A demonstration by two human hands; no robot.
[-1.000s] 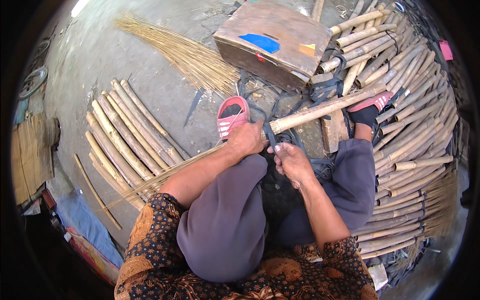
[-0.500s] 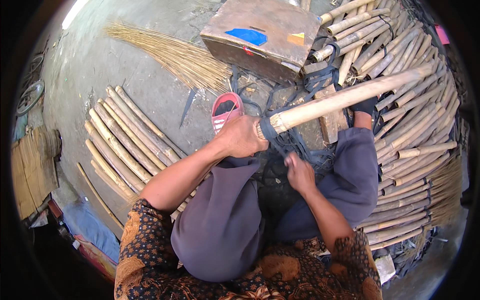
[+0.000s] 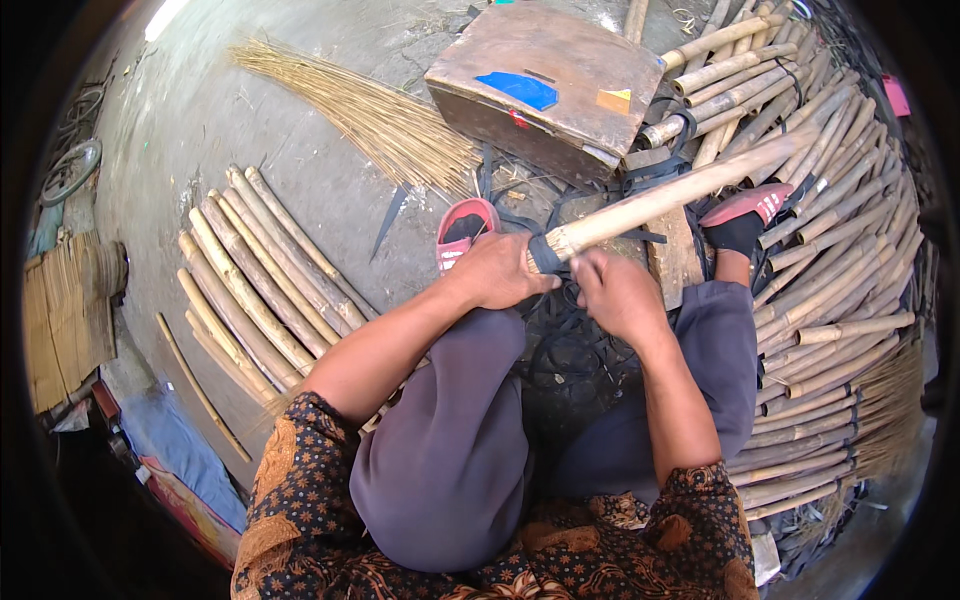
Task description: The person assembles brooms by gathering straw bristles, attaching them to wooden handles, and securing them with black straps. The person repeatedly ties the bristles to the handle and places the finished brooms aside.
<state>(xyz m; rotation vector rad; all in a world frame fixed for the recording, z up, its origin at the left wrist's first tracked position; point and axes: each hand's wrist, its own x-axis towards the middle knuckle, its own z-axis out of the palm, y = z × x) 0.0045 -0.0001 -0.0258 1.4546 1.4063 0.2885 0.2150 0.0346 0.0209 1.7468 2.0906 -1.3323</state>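
A pale bamboo pole slants up to the right from between my knees. My left hand is closed around its lower end, just beside a dark rubber strip wound about it. Thin split ends show at the edge of the wrap; what lies under my palm is hidden. Close below the pole, my right hand is closed, fingers curled by the wrap. It grips the strip, though little of the strip shows between its fingers.
Bamboo poles lie in a row at left, with a fan of thin sticks beyond. A wooden box stands ahead. Many bamboo poles are piled at right, bristly ends near. Loose dark strips lie between my feet.
My right hand has risen from below the wrap to close beside the pole. The pole's upper end sits slightly lower and further left; my left hand keeps its hold. The whole view has shifted a little.
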